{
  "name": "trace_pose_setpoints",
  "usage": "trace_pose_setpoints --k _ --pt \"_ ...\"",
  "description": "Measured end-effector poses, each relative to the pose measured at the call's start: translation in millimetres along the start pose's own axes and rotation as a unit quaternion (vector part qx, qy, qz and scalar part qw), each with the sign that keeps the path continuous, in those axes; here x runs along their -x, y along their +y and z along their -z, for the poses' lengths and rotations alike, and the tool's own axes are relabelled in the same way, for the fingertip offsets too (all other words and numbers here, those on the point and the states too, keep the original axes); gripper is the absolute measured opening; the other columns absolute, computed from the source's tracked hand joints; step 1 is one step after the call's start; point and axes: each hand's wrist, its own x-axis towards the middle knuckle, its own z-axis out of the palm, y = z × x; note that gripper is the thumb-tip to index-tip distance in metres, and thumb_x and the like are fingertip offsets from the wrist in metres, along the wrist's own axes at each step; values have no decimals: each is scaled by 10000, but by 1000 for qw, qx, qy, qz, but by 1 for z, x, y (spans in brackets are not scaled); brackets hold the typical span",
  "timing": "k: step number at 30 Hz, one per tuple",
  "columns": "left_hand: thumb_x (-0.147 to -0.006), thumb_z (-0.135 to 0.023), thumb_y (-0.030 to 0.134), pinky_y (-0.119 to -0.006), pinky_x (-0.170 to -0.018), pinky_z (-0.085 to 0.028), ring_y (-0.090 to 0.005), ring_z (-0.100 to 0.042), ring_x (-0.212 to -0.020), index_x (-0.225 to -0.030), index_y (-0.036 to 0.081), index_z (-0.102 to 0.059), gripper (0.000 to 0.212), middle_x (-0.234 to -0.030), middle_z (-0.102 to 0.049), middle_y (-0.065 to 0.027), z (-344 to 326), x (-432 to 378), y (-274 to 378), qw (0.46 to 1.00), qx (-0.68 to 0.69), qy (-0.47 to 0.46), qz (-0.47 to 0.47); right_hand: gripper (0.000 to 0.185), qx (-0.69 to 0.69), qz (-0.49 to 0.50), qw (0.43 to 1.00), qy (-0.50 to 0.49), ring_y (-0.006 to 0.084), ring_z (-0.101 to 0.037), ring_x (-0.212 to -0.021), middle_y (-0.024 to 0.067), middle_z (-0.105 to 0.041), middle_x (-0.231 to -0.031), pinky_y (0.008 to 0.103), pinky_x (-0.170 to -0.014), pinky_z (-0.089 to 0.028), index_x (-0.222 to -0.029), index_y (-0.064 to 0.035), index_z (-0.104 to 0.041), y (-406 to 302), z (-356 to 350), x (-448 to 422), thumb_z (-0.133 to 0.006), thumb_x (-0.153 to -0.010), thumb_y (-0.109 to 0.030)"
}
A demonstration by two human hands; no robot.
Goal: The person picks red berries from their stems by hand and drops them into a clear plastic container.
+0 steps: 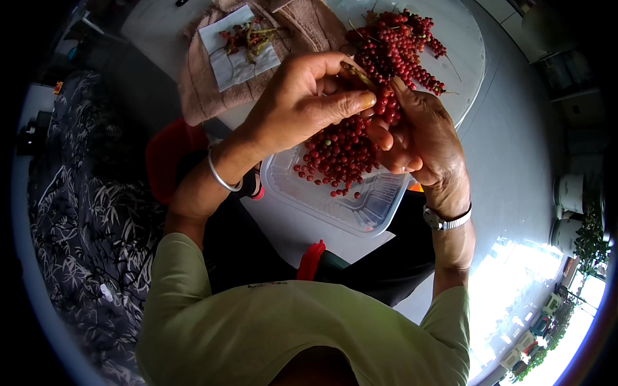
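Note:
My left hand pinches the greenish-brown stem of a small cluster between thumb and fingers. Red berries still hang from that cluster, and my right hand has its fingers curled around them. Below both hands is a clear plastic tub, with many loose red berries and a pale green one inside. Part of the tub's far side is hidden by my hands. Beyond them, a heap of red berry clusters on stems lies on the table.
A pale round-edged table holds a pinkish-brown towel. On the towel, a white paper sheet carries stripped stems. A red plastic object stands left of my legs. Dark leaf-patterned fabric covers the left side.

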Motion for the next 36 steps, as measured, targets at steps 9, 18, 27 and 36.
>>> trace_pose_setpoints --k 9,18,27,36 --pt "-797 -567 82 -176 -537 -465 -62 -548 -621 -954 -45 -534 204 -765 -591 -57 4 1 -2 1000 -6 -16 18 444 11 -28 999 14 88 -359 -290 107 -520 -540 202 -272 -226 -822 67 -537 -2 -5 2 -392 -925 -340" --pt "-810 -490 12 -170 -467 -365 -41 -468 -545 -975 -35 -501 173 -683 -541 -31 -1 3 0 998 -47 10 44 445 -7 -33 999 -13 85 -343 -288 106 -506 -530 193 -269 -214 -814 67 -540 -1 -3 1 -397 -923 -340" --pt "-812 -603 100 -154 -529 -408 -37 -543 -663 -999 2 -494 237 -828 -581 -33 -2 1 -3 991 -123 3 -42 410 104 78 986 108 91 -373 -303 85 -479 -515 205 -258 -243 -774 38 -511 3 -16 2 -375 -933 -315" --pt "-822 -607 147 -132 -504 -372 -4 -507 -638 -985 11 -496 239 -775 -582 2 -6 4 6 999 -48 3 10 409 160 75 978 112 93 -382 -308 87 -500 -534 204 -276 -264 -794 45 -512 4 -18 2 -388 -929 -321"
